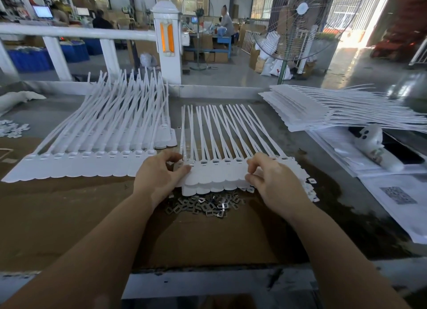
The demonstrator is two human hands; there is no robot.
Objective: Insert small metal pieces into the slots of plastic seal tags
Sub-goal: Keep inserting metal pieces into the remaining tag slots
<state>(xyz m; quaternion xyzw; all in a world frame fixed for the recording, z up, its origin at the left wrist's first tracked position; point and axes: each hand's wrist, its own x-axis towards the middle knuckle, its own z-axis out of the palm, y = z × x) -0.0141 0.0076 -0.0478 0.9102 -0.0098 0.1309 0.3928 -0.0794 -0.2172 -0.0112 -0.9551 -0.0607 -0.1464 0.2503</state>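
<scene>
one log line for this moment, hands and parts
left hand: grips tag strip | right hand: pinches same strip | metal pieces: piled below

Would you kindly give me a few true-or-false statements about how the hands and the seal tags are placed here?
1. Both hands hold the middle strip of seal tags. True: the left hand pinches its left end, the right hand its right end.
2. The pile of metal pieces lies behind the straps. False: it lies just in front of the held strip, nearer the person.
3. Another stack of tags lies to the left. True.
4. The standing fan is on the far left. False: it stands on the right.
</scene>
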